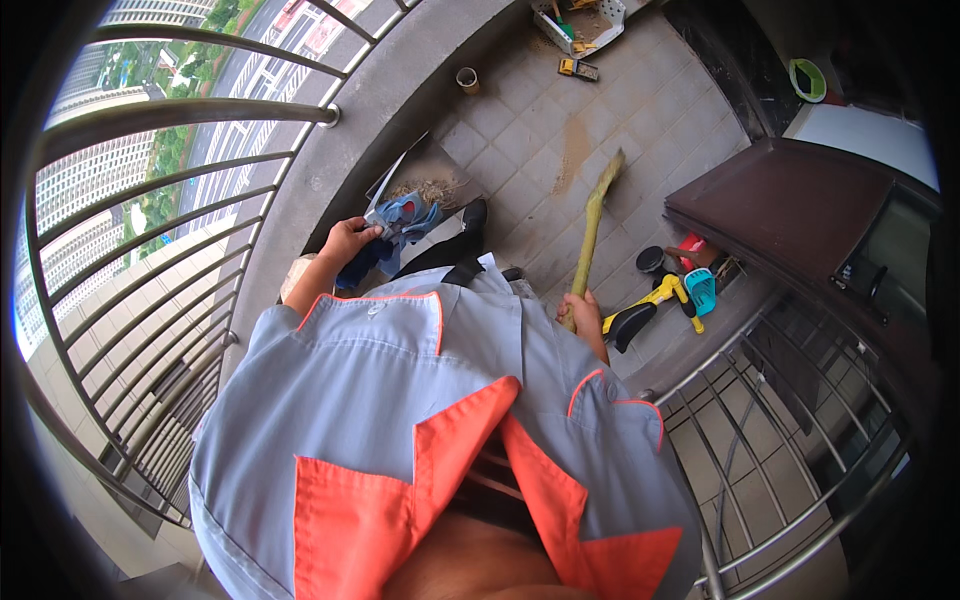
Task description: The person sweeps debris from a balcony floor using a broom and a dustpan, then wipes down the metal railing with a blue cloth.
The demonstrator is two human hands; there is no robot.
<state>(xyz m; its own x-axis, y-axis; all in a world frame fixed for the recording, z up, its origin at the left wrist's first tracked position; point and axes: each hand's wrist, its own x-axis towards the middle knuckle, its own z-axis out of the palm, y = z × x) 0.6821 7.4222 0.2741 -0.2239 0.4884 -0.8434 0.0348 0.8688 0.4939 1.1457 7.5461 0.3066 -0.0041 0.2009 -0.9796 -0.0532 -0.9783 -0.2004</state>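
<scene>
My left hand (pixel 349 241) is closed around the grey upper part of a dustpan (pixel 448 156), beside a bunch of blue cloths (pixel 409 219). Dry straw-like debris (pixel 424 192) lies in the pan, close to my shoe (pixel 474 215). On the other side, my right hand (pixel 583 313) grips the near end of a long yellow-green broom (pixel 589 238). Its far end bends and reaches the tiled floor (pixel 517 142), just right of a streak of sand (pixel 574 154). Cloth and fingers hide the exact grip of my left hand.
A metal railing (pixel 225 110) stands on a concrete ledge (pixel 390 82) to the left. Ahead are a cup (pixel 467 80), a toy truck (pixel 577 70) and a white sand bin (pixel 611 28). A yellow ride-on toy (pixel 652 304) and a dark cabinet (pixel 795 202) are on the right.
</scene>
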